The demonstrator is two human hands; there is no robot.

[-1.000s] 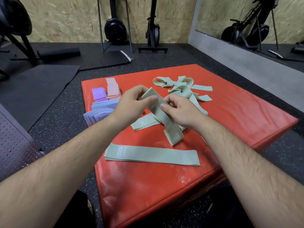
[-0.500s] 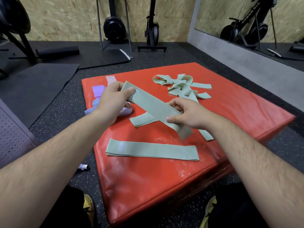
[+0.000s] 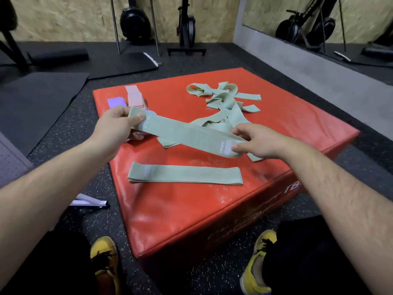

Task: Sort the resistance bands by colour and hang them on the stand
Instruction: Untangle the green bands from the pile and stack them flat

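Left hand [image 3: 114, 126], right hand [image 3: 257, 143] stretch green band [image 3: 185, 135] above tangled bands [image 3: 223, 103].

Held band [image 3: 187, 135]: pale print near its left end, three rounded characters, possibly "DOC". White label patch near its right end, illegible.
Flat band [image 3: 185, 176]: pale label patch near its left end, illegible.
Red box [image 3: 180, 220]: pale lettering on the right side face, "TB" legible at the upper end. Fainter lettering lower on that face, illegible.
Machine in mirror [image 3: 306, 20]: white lettering along its beam, illegible.
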